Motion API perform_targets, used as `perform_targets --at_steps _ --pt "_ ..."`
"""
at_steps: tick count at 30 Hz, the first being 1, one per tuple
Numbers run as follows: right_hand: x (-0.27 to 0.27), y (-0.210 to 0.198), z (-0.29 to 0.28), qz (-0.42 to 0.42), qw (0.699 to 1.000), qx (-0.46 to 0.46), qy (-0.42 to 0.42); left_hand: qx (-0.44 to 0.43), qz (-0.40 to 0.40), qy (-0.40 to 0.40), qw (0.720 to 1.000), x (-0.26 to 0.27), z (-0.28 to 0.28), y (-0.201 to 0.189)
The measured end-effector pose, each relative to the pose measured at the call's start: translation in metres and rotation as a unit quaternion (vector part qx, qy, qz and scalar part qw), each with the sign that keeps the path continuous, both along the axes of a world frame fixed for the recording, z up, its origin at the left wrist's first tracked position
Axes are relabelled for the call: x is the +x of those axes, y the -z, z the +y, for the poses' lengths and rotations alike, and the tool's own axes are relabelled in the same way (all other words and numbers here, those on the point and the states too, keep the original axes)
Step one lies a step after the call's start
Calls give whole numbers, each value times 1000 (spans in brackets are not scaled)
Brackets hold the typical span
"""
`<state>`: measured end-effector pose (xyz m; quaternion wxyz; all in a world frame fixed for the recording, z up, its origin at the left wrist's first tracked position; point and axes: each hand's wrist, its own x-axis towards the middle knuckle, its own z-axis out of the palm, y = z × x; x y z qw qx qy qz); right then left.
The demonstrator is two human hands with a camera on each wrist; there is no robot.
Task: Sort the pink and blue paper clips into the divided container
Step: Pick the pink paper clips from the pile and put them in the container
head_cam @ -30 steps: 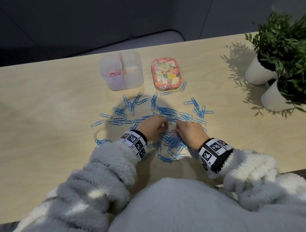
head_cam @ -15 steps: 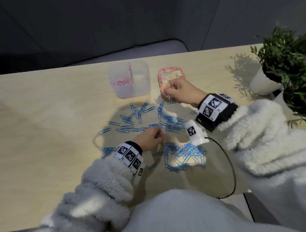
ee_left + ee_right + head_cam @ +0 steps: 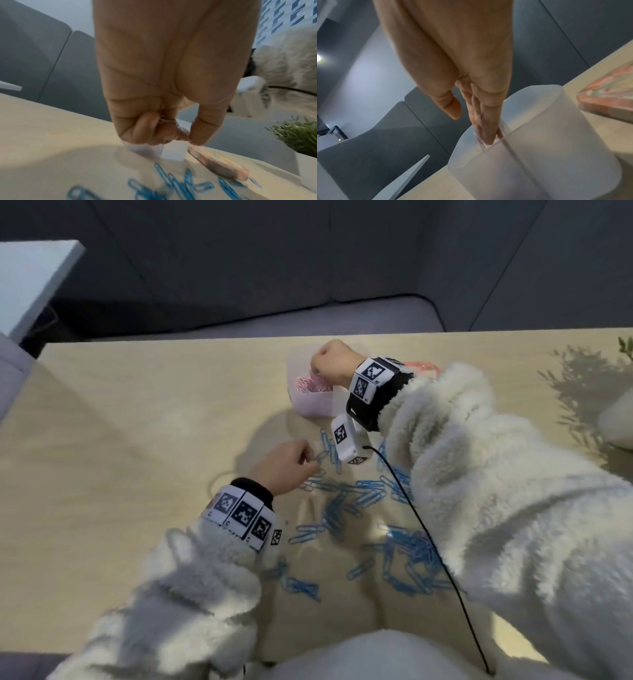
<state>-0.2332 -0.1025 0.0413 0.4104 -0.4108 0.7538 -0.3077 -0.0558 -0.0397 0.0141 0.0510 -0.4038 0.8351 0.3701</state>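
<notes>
The translucent divided container [image 3: 313, 407] stands at the far middle of the table, a heap of pink paper clips [image 3: 308, 383] in its left compartment. My right hand [image 3: 318, 368] hangs over that compartment; in the right wrist view its fingers [image 3: 486, 121] point straight down into the container [image 3: 539, 148], thumb apart, with a blurred streak at the tips. My left hand [image 3: 306, 460] hovers over the blue paper clips [image 3: 370, 491], fingers curled. The left wrist view shows a few pink clips [image 3: 166, 121] tucked under those curled fingers. Blue clips [image 3: 171, 181] lie scattered below it.
A flowered pink tin [image 3: 424, 368] lies right of the container, mostly behind my right sleeve. White plant pots [image 3: 616, 419] stand at the far right edge. A black cable [image 3: 428, 542] hangs from my right wrist across the clip pile.
My right hand left the clip pile, passed the tin and now hangs over the container's left compartment. My left hand shifted a little left and stays curled.
</notes>
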Motion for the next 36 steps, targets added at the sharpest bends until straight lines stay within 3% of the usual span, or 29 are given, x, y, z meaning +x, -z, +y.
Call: perform_targets --at_steps 4,6,9,14,16,19,21,24,27,29,31,34,36 --pt "0 -4 8 -19 1000 0 -6 -105 27 -38 993 -26 -34 -20" --pt "-4 -11 21 -111 992 -43 51 -162 34 -54 985 -46 -48 -26" --pt "-9 -24 57 -236 956 -105 139 -209 38 -86 973 -73 -64 -23" --pt "-22 -11 122 -214 965 -82 129 -186 -5 -67 980 -97 -79 -9" --pt "-28 -1 139 -199 967 -76 136 -178 50 -73 980 -92 -82 -6" --pt "-33 8 153 -172 973 -68 136 -238 141 -144 950 -77 -81 -8" --pt "-32 12 151 -118 983 -71 124 -159 123 -226 953 -71 -83 -2" --pt "-21 6 134 50 993 -97 43 106 92 -292 946 -66 -83 10" --pt "-5 -6 116 185 972 -138 -51 254 211 -323 887 -60 -61 5" --pt "4 -8 103 246 954 -148 -87 291 277 -299 866 -54 -43 5" --pt "11 -4 90 344 919 -123 -148 295 309 -280 860 -48 -27 9" --pt "20 -2 77 495 828 24 -261 311 330 -276 848 -45 -15 19" --pt "20 4 68 562 770 48 -298 304 358 -278 838 -43 -11 29"
